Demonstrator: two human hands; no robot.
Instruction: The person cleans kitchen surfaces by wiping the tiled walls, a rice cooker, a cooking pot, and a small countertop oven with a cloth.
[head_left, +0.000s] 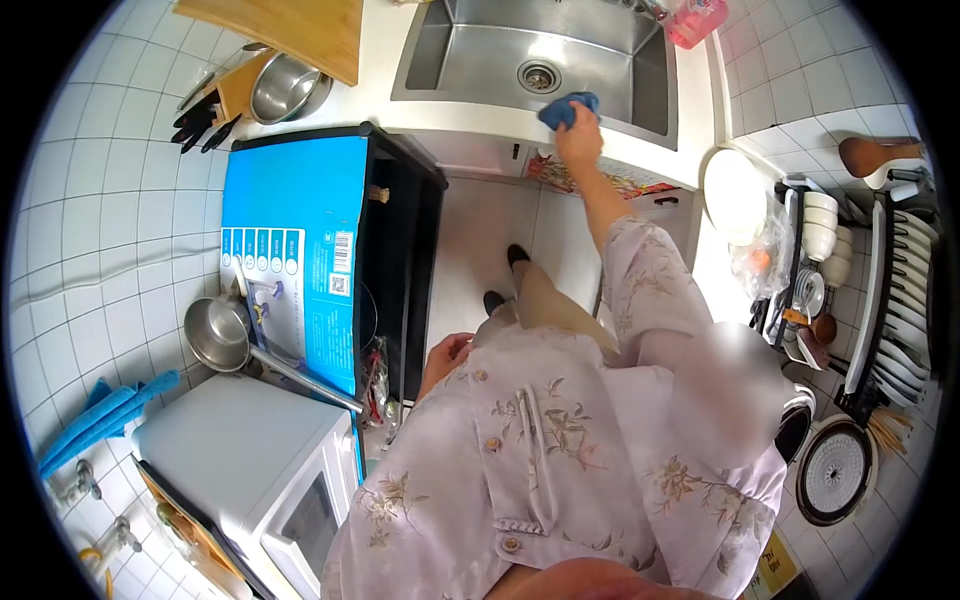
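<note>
Forward, right hand (579, 143) on cloth (556, 112).

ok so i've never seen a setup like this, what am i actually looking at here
There's no machine: it's a person working bare-handed. The single picture comes from a camera on their head, looking down, so their own shirt fills the bottom; the view looks strongly curved.

The right hand reaches forward, holding a blue cloth at the near edge of a metal sink. The left hand is low beside the body, with nothing visible in it.

On the white counter, left of the sink, are a wooden board and a metal bowl.
</note>
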